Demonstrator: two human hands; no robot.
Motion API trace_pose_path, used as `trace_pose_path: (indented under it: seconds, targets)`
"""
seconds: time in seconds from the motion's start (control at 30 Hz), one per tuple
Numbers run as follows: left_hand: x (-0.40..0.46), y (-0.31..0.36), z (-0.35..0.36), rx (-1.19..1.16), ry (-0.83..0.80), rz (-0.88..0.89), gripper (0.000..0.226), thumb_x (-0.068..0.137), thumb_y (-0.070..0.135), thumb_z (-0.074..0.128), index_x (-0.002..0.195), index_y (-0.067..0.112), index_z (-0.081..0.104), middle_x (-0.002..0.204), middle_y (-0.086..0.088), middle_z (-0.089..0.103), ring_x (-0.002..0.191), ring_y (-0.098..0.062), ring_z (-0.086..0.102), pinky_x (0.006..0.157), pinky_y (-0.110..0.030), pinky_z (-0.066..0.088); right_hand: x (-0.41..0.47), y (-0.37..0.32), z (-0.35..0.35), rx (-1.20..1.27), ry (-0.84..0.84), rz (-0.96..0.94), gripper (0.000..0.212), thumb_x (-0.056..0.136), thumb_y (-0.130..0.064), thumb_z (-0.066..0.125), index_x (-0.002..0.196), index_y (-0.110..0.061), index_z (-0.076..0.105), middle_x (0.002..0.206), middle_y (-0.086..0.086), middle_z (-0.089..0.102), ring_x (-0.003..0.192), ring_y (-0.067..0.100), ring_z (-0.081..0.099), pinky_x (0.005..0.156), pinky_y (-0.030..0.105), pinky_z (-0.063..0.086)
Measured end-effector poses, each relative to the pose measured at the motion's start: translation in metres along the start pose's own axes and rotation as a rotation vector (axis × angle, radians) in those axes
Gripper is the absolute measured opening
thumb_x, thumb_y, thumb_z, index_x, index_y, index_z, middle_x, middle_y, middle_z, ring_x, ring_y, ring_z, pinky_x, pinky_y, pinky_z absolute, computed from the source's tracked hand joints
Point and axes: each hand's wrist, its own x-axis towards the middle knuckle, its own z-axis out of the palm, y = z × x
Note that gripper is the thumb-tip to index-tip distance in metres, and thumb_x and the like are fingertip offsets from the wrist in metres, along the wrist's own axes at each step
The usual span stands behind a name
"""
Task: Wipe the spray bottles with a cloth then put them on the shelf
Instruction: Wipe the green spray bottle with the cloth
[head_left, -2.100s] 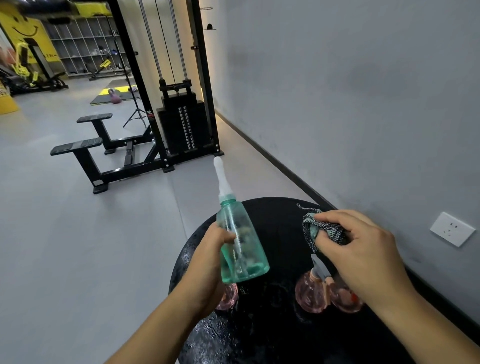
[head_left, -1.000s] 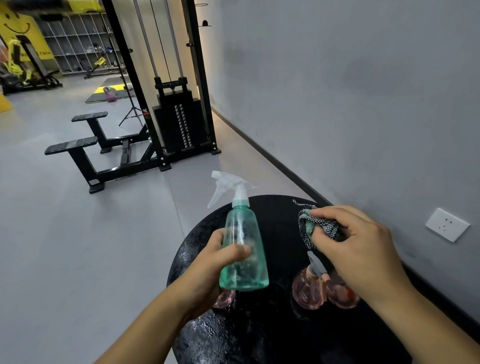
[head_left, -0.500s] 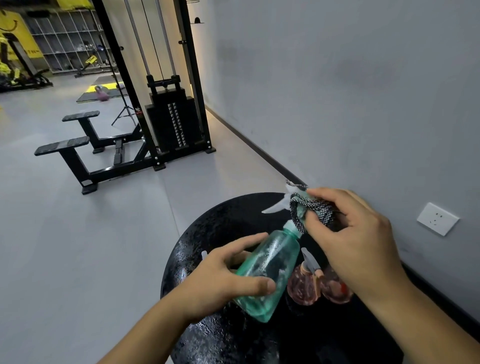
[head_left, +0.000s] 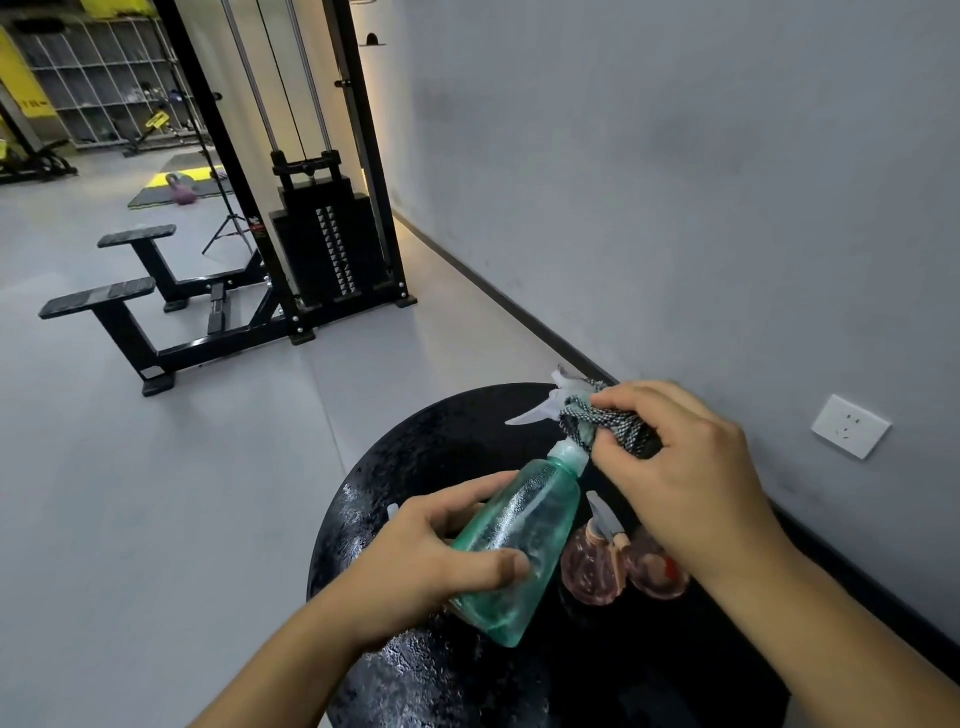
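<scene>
My left hand (head_left: 431, 561) grips the body of a green translucent spray bottle (head_left: 519, 535), tilted with its white nozzle pointing up and to the right. My right hand (head_left: 680, 467) holds a bunched black-and-white patterned cloth (head_left: 608, 423) against the bottle's white spray head (head_left: 550, 402). Two pink spray bottles (head_left: 592, 566) lie on the round black table (head_left: 415, 457) under my right wrist, partly hidden by it. A third small bottle's white tip (head_left: 392, 511) peeks out behind my left hand.
A grey wall with a white socket (head_left: 850, 427) runs along the right, close to the table. A black cable weight machine (head_left: 322, 244) and its bench (head_left: 119, 291) stand on the grey floor ahead. Cubby shelves (head_left: 104, 78) line the far back left.
The green bottle went from upright to tilted toward my right hand. My right hand brought the cloth up onto the spray head. The view shifted slightly right.
</scene>
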Motion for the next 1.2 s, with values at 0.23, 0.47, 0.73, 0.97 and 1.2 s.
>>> trace_pose_path:
  seconds: [0.23,0.47,0.73,0.97,1.2]
  targets:
    - [0.001,-0.003,-0.002,-0.003,0.017,-0.009,0.063,0.083,0.014,0.087,0.137,0.042,0.069,0.125,-0.002,0.078,0.113,-0.027,0.076,0.101,-0.041,0.060,-0.003,-0.002,0.004,0.003,-0.100,-0.017,0.029,0.084,-0.008,0.077,0.104,-0.029,0.079,0.107,-0.022,0.070,0.104,-0.005,0.064,0.089,0.003,0.043]
    - [-0.001,0.003,0.008,0.044,-0.020,-0.004,0.064,0.087,0.005,0.085,0.134,0.045,0.070,0.116,0.001,0.080,0.101,-0.018,0.078,0.087,-0.028,0.061,0.003,-0.001,0.006,0.017,0.043,-0.022,0.030,0.085,-0.007,0.078,0.108,-0.025,0.080,0.107,-0.020,0.069,0.100,-0.007,0.064,0.087,0.000,0.040]
    - [-0.002,0.005,0.008,0.088,0.077,-0.013,0.065,0.084,0.006,0.088,0.136,0.039,0.068,0.113,0.008,0.081,0.096,-0.008,0.078,0.078,-0.018,0.057,0.005,0.007,0.005,-0.056,0.001,0.058,0.028,0.083,-0.010,0.077,0.104,-0.029,0.079,0.102,-0.019,0.068,0.094,-0.009,0.062,0.077,-0.002,0.040]
    - [-0.003,0.008,0.013,0.113,0.024,-0.024,0.066,0.085,0.008,0.088,0.139,0.039,0.066,0.113,0.009,0.081,0.099,-0.012,0.079,0.082,-0.020,0.058,0.006,0.000,0.004,-0.001,0.033,0.006,0.031,0.086,-0.009,0.076,0.111,-0.027,0.078,0.107,-0.021,0.068,0.099,-0.009,0.063,0.084,-0.001,0.041]
    - [-0.004,0.009,0.009,0.120,0.081,-0.016,0.067,0.083,0.008,0.090,0.137,0.039,0.068,0.111,0.013,0.081,0.097,-0.008,0.078,0.080,-0.017,0.058,0.004,0.009,0.003,-0.043,0.004,0.042,0.028,0.083,-0.010,0.079,0.104,-0.028,0.079,0.102,-0.019,0.069,0.094,-0.008,0.062,0.078,-0.001,0.041]
